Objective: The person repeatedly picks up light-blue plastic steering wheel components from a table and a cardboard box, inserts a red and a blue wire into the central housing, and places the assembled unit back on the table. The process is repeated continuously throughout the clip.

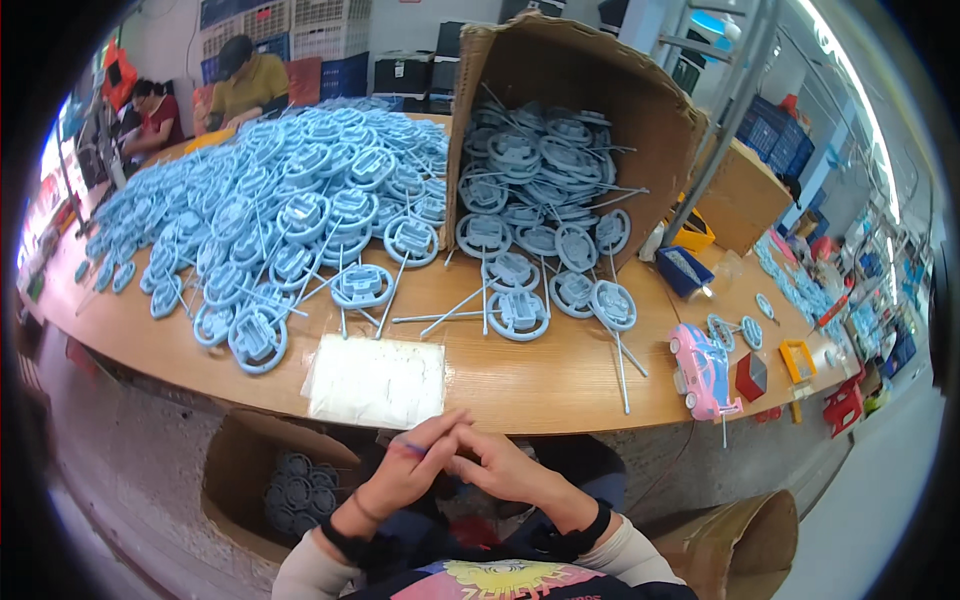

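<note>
My left hand [408,470] and my right hand [508,468] meet just in front of the table's near edge. Their fingers are stretched out and lie against each other, and I see nothing held. A dark bluish mark or band shows on a left finger. Closest to them, on the table, lies a white flat pad or packet [375,382]. Past it spreads a big heap of light-blue plastic rings [300,215] with block-shaped centres and thin rods, like toy steering wheels. More such rings [540,160] spill from a cardboard box [640,120] lying on its side.
At the right of the wooden table [480,385] stand a pink and blue toy car [702,372], a red box-shaped piece [751,376], a yellow frame [797,361] and a blue bin [684,271]. Below are cardboard boxes [235,480], one holding grey rings. Two people work at the far left.
</note>
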`<state>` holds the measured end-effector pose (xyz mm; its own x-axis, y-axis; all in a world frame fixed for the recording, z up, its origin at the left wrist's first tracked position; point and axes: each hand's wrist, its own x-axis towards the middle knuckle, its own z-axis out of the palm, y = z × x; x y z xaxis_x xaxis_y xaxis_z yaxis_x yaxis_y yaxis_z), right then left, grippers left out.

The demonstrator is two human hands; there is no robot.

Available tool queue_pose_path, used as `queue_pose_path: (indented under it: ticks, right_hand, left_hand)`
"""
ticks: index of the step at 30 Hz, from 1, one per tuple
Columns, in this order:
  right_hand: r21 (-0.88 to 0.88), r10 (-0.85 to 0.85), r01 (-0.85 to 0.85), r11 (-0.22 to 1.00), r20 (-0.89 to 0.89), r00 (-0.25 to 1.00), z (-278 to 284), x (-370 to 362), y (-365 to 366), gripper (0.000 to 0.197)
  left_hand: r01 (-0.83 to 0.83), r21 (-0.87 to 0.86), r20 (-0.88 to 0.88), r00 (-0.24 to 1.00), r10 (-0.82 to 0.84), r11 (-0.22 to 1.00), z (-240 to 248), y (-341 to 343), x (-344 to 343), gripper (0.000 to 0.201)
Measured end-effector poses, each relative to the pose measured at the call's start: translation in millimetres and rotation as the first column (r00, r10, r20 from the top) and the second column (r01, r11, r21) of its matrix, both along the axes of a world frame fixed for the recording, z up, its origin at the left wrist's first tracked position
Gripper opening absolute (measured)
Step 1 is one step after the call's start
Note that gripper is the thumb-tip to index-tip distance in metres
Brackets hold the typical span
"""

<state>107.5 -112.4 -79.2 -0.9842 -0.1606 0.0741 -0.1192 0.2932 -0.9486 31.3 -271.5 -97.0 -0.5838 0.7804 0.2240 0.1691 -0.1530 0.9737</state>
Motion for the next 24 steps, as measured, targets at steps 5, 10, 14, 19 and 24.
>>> queue_pose_path:
  ticks: [5,10,14,19,24]
  right_hand:
    - [0.246,-0.118,0.122,0.961,-0.030,0.993,28,-22,41,0.017]
    - [0.400,-0.460,0.482,0.779,-0.157,0.874,16,-98,145,0.025]
    - [0.662,-0.430,0.537,0.523,-0.339,0.837,3,-176,197,0.040]
    - [0.753,-0.522,0.427,0.501,-0.131,0.843,-20,-218,230,0.059]
    - [0.824,-0.556,0.322,0.466,-0.011,0.831,-6,-233,213,0.081]
  left_hand:
    - [-0.126,0.268,0.302,0.952,0.041,0.955,-25,34,-13,0.044]
    - [-0.095,0.051,0.049,0.995,0.092,0.994,-31,35,-40,0.047]
    - [-0.096,0.068,0.086,0.992,0.090,0.993,-32,29,-55,0.053]
    - [-0.031,0.035,-0.002,1.000,0.032,0.999,-30,19,-60,0.056]
    - [-0.038,0.099,-0.047,0.998,0.043,0.994,-35,15,-63,0.051]
